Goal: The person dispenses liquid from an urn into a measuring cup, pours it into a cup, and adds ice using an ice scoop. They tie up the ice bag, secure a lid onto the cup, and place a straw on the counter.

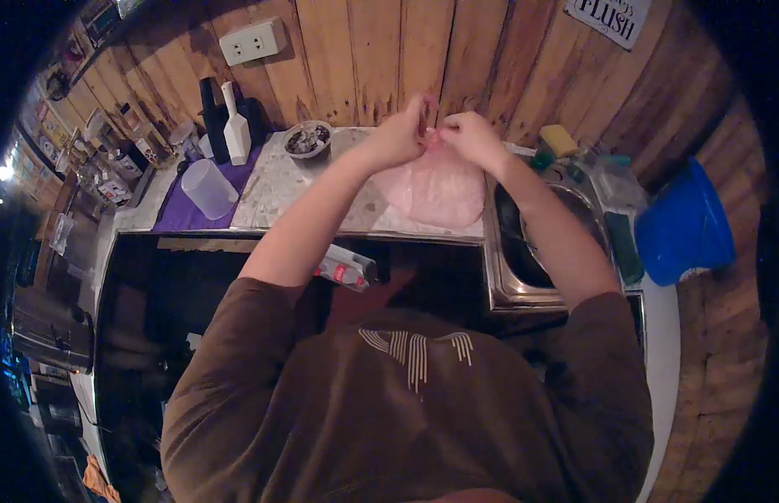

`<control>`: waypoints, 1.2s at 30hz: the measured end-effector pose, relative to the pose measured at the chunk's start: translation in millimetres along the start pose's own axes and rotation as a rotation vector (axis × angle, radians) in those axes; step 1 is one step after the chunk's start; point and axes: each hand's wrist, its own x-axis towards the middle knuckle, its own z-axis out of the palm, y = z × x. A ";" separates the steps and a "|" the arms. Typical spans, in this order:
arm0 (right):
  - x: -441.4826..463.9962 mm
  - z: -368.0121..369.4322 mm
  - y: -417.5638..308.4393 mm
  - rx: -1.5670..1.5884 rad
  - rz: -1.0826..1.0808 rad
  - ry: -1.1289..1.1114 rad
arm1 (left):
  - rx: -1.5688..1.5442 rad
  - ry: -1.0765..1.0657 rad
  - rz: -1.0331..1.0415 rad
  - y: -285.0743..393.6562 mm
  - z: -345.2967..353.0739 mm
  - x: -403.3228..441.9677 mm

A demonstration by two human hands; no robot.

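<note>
On the pale countertop (268, 189) against the vertical-plank wooden wall (373, 59), a pink, translucent plastic bag (431, 189) rests on its rounded body, left of the stainless-steel sink (524, 298). The left hand (405, 139) and the right hand (475, 140) meet at its gathered top; the fingers of both are closed, pinching the bunched film from opposite sides. This two-sided grip probably keeps the neck narrow, while the counter appears to carry the weight. Exact fingertip contact is too small to tell.

Left of the bag, a dark-filled cup with clear, ice-like chunks on top (308, 141) stands near the wall, apparently outside the working area. Further left, a frosted plastic pitcher (207, 189) sits on a purple cloth (176, 215), which likely serves as a protective mat.
</note>
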 end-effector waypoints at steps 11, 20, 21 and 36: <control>13.1 -5.5 22.0 0.982 0.533 -0.329 | 0.408 0.361 0.096 23.3 22.1 -48.6; 14.3 -16.8 71.9 0.354 0.037 -0.255 | -0.637 0.244 -0.551 11.5 13.0 -56.0; 11.8 -16.6 94.8 0.270 0.007 -0.289 | -0.235 0.273 -0.430 1.9 10.3 -68.6; -10.0 -24.9 89.7 0.080 -0.189 -0.169 | -0.550 0.219 -0.289 13.7 42.2 -67.6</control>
